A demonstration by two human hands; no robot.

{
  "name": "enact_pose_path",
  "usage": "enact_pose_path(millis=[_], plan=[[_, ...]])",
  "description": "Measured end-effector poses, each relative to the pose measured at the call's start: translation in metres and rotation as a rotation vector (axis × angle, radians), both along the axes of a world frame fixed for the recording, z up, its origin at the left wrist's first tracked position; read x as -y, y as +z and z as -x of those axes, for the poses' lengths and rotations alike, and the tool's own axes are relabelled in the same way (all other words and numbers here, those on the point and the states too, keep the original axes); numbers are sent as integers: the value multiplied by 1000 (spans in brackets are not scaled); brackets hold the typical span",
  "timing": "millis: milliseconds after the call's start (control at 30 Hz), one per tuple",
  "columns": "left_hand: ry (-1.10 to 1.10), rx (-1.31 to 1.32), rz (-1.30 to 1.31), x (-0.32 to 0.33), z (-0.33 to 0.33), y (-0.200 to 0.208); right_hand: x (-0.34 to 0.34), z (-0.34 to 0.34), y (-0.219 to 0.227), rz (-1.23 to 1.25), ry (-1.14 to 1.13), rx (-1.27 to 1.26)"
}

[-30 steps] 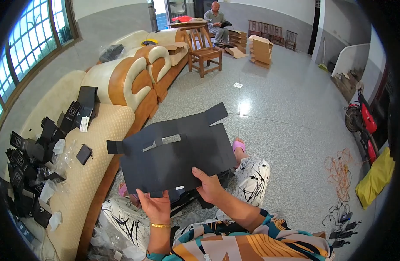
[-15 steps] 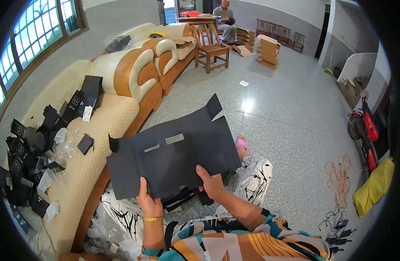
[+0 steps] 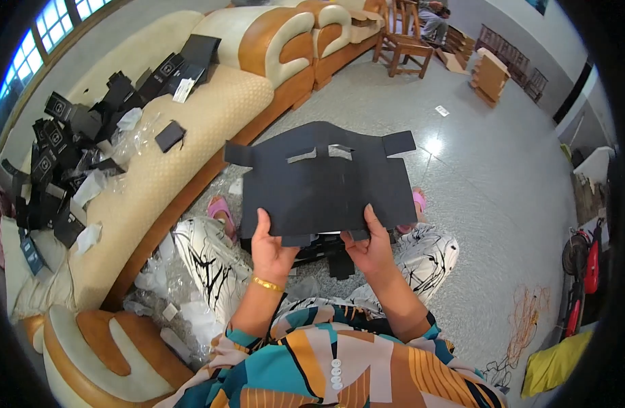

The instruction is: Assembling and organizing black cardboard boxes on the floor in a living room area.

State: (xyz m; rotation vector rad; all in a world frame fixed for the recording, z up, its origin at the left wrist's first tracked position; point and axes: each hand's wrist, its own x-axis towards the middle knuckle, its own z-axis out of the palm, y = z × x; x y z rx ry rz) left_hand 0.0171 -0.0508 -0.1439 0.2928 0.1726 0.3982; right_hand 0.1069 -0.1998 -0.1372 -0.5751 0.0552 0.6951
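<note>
A flat black cardboard sheet (image 3: 305, 187) with side tabs and two cut-out slots spans the space above my lap. Its near left edge is gripped by my left hand (image 3: 271, 251), thumb on top and fingers underneath. On the near right edge, my right hand (image 3: 370, 246) holds the sheet the same way. The middle of the sheet bulges slightly along its creases. Beneath it, between my knees, more black pieces (image 3: 341, 264) show in part; the sheet hides the rest.
Several black boxes (image 3: 54, 146) and clear plastic wrapping are heaped on the cream sofa (image 3: 163, 139) to my left. A small black pouch (image 3: 169, 136) lies there too. Ahead stand a wooden chair (image 3: 402, 47) and stacked brown cartons (image 3: 490, 76); a person (image 3: 432, 20) sits beyond. Orange cord (image 3: 526, 319) lies right.
The sheet has turned to lie more level and squarely before me, its slots now near the far edge. My right hand has shifted to its near edge. The view has swung left and down.
</note>
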Motion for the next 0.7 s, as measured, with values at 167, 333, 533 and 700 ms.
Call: enact_pose_path(millis=[167,333,533,700], plan=[[-7,19,161,-6,-3,-9,-6,-3,-4,-63,-9,59],[187,-81,-100,-11,8,-11,1,-3,-13,424,-263,440],[332,-109,-288,-35,25,-10,39,-44,-47,7,122,153],[398,-175,-386,-41,38,-3,68,-69,-25,767,-538,413]])
